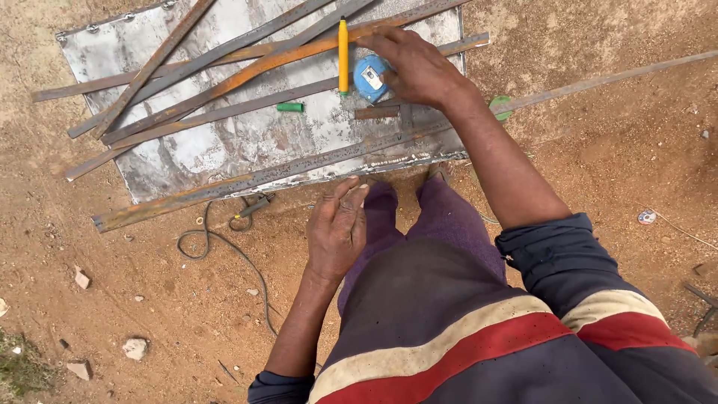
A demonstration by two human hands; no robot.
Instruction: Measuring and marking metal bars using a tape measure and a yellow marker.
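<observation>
Right hand (pixel 415 67) out over a flat grey metal sheet (pixel 247 142) on the red dirt ground (pixel 112 299). Fingers (pixel 385 46) bent down over a small round blue tape measure (pixel 369 78), touching its top edge; hard to tell if gripped tight or only pressed. Tape measure half hidden under those fingers, sitting on the sheet. Just beside the fingertips, on the thumb side, a yellow stick-shaped marker (pixel 343 54) lying straight up and down in the view. A little farther out from the fingertips, a short green tube-shaped cap (pixel 290 107). Past that, a pile of long, thin, rusty metal strips (pixel 224 78) crossing one another across the sheet. One more long rusty metal bar (pixel 284 173) along the near edge of the sheet, below the palm.

Left hand (pixel 338 228) hanging near the knee, fingers loose and a bit spread, holding nothing. Fingertips pointing toward the near bar, close to it but not touching. Off to the outer side of these fingers, a thin grey cable (pixel 224 247) curling on the dirt, with small pale stones (pixel 134 348) farther away.
</observation>
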